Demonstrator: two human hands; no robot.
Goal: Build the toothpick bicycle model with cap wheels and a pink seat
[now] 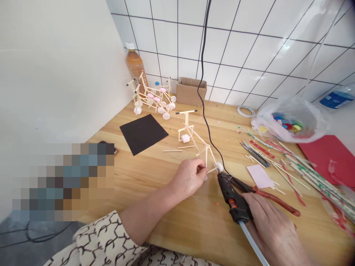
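As the bag (316, 120) gapes, coloured pieces (288, 126) show.

passage: between black sheet (144, 133) and left hand (188, 178) | obstacles: cord (202, 66), pliers (273, 198)

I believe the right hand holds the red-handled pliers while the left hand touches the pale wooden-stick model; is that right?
No: the head view shows the right hand holding a black plastic glue gun, not the pliers; the left hand does touch the model.
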